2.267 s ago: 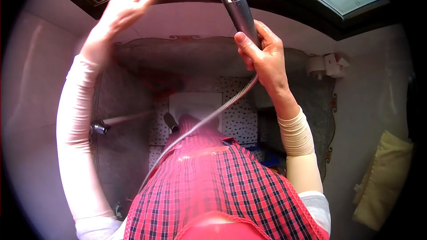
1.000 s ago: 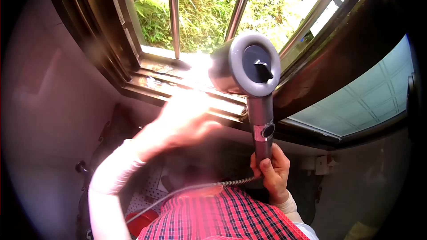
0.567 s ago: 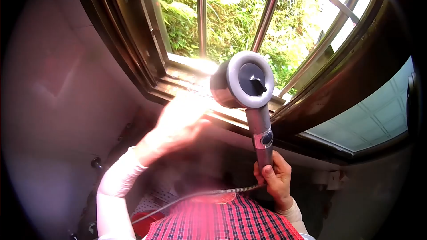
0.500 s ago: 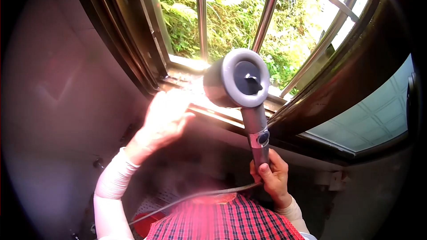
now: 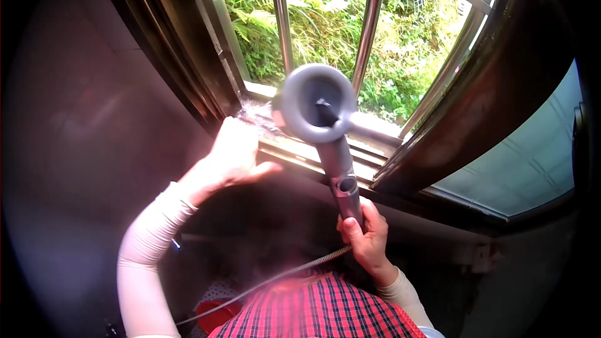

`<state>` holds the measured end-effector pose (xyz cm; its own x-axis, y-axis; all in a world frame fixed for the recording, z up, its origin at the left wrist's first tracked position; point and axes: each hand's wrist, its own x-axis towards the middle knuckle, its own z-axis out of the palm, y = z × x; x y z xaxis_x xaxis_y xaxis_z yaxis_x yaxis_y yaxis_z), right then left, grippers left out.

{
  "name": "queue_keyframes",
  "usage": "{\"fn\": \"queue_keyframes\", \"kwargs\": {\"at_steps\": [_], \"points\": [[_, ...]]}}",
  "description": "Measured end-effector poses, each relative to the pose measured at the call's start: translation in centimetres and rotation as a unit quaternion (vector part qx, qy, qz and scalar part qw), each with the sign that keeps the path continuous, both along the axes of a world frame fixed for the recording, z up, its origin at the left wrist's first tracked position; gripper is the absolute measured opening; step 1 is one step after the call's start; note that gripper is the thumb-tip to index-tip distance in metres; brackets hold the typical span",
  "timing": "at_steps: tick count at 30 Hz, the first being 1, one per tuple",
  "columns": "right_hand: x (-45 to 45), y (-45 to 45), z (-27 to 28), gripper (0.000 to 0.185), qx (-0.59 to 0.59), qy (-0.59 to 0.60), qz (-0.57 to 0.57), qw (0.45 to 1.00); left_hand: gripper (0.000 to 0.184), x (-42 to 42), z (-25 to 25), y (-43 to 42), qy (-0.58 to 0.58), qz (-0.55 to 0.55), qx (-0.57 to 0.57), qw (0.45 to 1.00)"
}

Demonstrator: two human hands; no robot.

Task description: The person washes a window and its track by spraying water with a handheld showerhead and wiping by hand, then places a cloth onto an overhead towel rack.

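My right hand is wrapped round the lower handle of a grey shower head, its round head up in front of the window. A metal hose runs from the handle down to the left. At the left end of the wet window sill, water splashes by my left hand. That hand is raised at the sill's inner edge, thumb held out to the right and the other fingers partly hidden by glare; I see nothing in it.
Metal bars cross the window, with plants outside. A dark frame with a frosted pane stands at the right. Low down are a red basin and a white holder on the right wall.
The shower head and my right hand have moved left. My left hand has shifted slightly left, its thumb now farther out. Earlier, the view pointed lower, towards the floor.
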<state>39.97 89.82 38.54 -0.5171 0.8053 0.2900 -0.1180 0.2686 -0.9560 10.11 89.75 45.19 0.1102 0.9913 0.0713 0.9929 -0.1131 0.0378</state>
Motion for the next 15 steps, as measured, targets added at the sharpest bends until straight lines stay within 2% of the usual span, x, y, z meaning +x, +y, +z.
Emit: {"fn": "queue_keyframes", "kwargs": {"at_steps": [1,2,3,5,6,8,9,11,12,13,15], "points": [[0.4,0.0,-0.2,0.033,0.008,0.000,-0.006,1.000,0.066,0.5,-0.4,-0.1,0.023,0.034,0.001,0.999],[0.5,0.1,-0.3,0.034,0.004,-0.001,-0.006,1.000,0.063,1.5,0.2,0.2,-0.038,0.004,0.048,0.998],[0.3,0.1,-0.3,0.034,-0.011,0.005,-0.002,1.000,0.061,1.3,-1.2,-0.1,0.008,0.010,0.076,0.997],[-0.2,0.2,-0.1,0.034,-0.047,0.017,0.009,0.999,0.053,4.0,0.6,0.4,-0.058,0.004,0.035,0.998],[-0.5,0.3,0.0,0.034,-0.069,0.023,0.018,0.997,0.048,5.4,0.1,0.7,-0.101,-0.029,0.071,0.992],[-1.4,0.2,0.4,0.033,-0.079,0.045,0.006,0.996,0.037,8.0,-0.4,0.7,-0.164,-0.079,0.073,0.981],[-1.7,0.3,0.5,0.033,-0.084,0.056,0.001,0.995,0.033,8.4,-1.0,0.4,-0.165,-0.058,0.102,0.979],[-1.3,0.8,-0.3,0.033,-0.036,0.034,-0.019,0.999,0.031,6.7,-1.1,-0.2,-0.114,-0.010,0.126,0.985],[-1.1,1.1,-0.6,0.033,-0.012,0.025,-0.031,0.999,0.030,5.7,-1.0,-0.6,-0.023,-0.014,0.247,0.969],[-1.1,1.2,-0.6,0.033,-0.025,0.028,-0.020,0.999,0.030,4.5,-1.1,-0.5,0.081,0.044,0.303,0.949],[-1.0,1.1,-0.5,0.033,-0.053,0.029,0.000,0.998,0.027,1.9,-2.6,0.7,0.176,0.078,0.309,0.931]]}}
